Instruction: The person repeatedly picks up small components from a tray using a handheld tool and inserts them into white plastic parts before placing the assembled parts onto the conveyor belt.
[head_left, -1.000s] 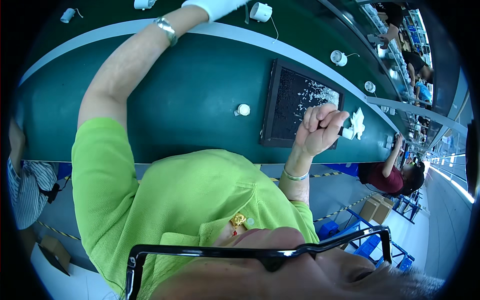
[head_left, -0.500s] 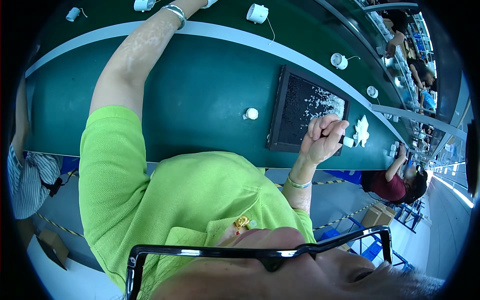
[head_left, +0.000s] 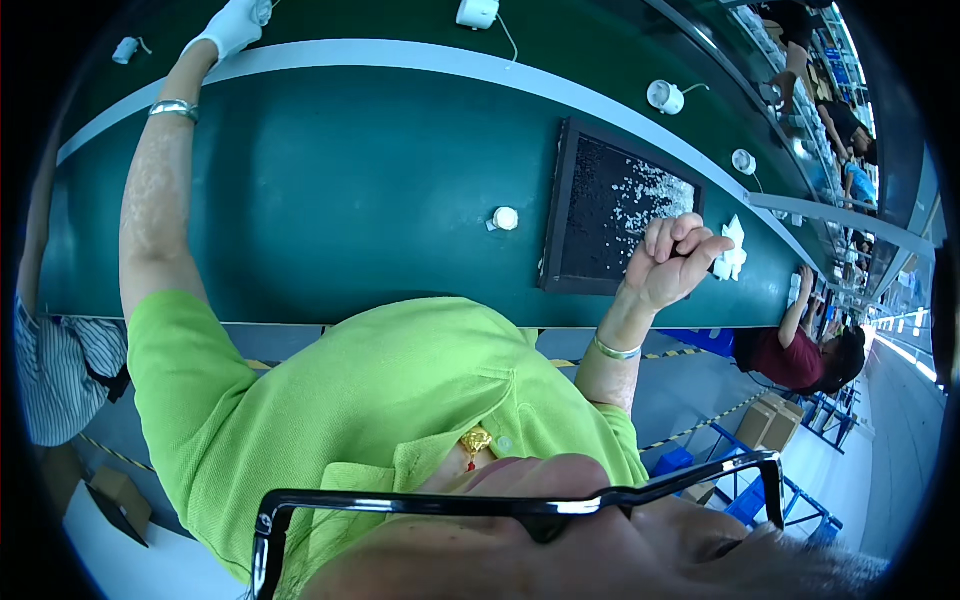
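Observation:
My left hand [head_left: 232, 28], in a white glove, reaches far out at the upper left, over the dark green strip beyond the pale rail. Its fingers are closed on a white cylindrical housing [head_left: 263, 11], partly cut off by the picture's top edge. My bare right hand [head_left: 672, 262] is raised over the near right corner of a black tray [head_left: 592, 284] holding many small clear and white pieces [head_left: 655, 190]. Its fingers are curled in with the thumb against them; whatever they hold is hidden. A crumpled white tissue [head_left: 731, 250] lies just beyond that hand.
A small round white part [head_left: 505, 218] stands on the green table [head_left: 370, 190]. Beyond the pale rail [head_left: 420, 50] sit several white housings with wires, one [head_left: 478, 12] at the top middle, another [head_left: 665, 97] farther right. People sit at both sides, one in dark red [head_left: 795, 360].
My left arm has swung left, and its gloved hand now holds a white housing. My right hand has shifted a little right and up. The housings beyond the rail have moved left.

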